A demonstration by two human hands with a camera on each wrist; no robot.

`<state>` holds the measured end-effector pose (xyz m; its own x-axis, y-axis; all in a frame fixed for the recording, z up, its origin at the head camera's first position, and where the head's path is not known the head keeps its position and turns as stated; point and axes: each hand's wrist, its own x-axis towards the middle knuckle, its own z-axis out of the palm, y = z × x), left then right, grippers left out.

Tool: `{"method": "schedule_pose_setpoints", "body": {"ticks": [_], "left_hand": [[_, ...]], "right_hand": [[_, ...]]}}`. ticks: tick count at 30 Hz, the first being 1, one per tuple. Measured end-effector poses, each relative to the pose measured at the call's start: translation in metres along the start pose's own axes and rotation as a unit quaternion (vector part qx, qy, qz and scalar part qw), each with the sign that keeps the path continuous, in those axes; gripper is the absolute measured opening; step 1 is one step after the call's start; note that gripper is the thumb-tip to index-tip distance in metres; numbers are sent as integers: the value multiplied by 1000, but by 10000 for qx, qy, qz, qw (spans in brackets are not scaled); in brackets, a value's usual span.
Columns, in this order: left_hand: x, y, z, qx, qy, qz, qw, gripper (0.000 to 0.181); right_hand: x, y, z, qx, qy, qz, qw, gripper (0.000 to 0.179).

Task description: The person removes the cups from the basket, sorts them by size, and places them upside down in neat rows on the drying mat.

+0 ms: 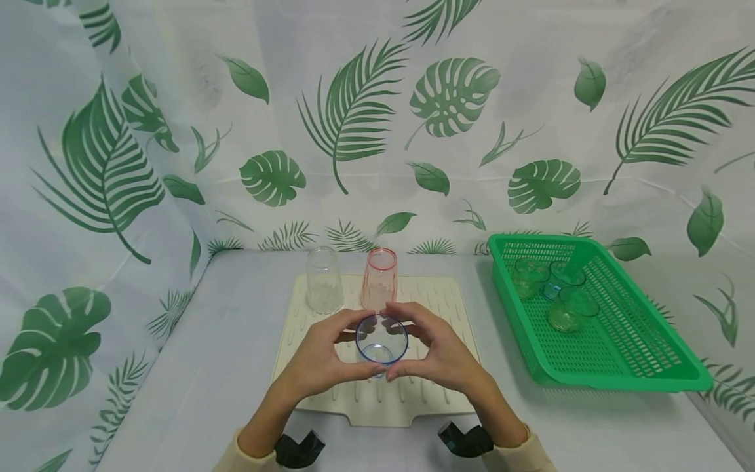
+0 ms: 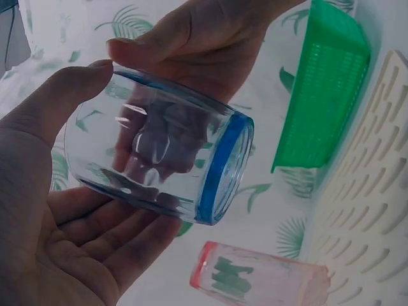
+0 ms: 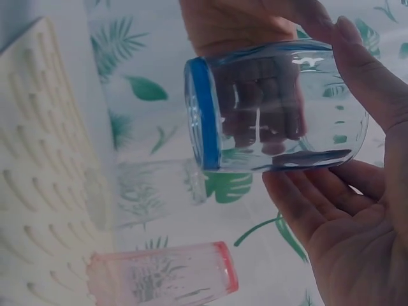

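Both hands hold a clear glass tumbler (image 1: 381, 341) with a blue band near its base; its mouth faces up, over the drying mat (image 1: 379, 412). My left hand (image 1: 318, 354) curls round its left side, thumb in front and fingers behind. From the right side, my right hand (image 1: 439, 351) grips it in the same way, and the two thumb tips nearly meet. Beyond the hands, a pink glass with a red ring (image 1: 380, 278) and a clear glass (image 1: 324, 282) stand on the mat, narrower end up.
To the right, a green plastic basket (image 1: 533, 357) contains three glasses, two yellowish ones (image 1: 566, 318) and a bluish one (image 1: 554, 288). A white cloth with green leaves (image 1: 366, 216) hangs behind and at the sides. Black wrist mounts (image 1: 297, 450) sit on both wrists.
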<state>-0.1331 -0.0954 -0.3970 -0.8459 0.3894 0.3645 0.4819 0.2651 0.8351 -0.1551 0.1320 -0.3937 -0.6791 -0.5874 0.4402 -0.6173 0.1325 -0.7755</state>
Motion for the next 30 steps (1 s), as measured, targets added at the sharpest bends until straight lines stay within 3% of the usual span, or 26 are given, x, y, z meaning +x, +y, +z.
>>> {"method": "schedule_pose_setpoints", "body": {"ticks": [5, 12, 20, 25, 30], "left_hand": [[-1, -4, -2, 48, 180, 271, 9995, 68], [0, -3, -7, 136, 297, 381, 9987, 67], [0, 27, -14, 163, 393, 325, 9986, 64], [1, 15, -12, 170, 469, 368, 9981, 67], [-2, -3, -12, 241, 523, 276, 9980, 69]], "right_hand": [[0, 4, 3, -114, -74, 202, 9997, 90], [2, 19, 14, -234, -281, 710, 9968, 85], [3, 35, 25, 36, -488, 716, 9962, 69], [1, 40, 21, -89, -390, 462, 9981, 59], [0, 40, 16, -80, -357, 478, 9982, 55]]}}
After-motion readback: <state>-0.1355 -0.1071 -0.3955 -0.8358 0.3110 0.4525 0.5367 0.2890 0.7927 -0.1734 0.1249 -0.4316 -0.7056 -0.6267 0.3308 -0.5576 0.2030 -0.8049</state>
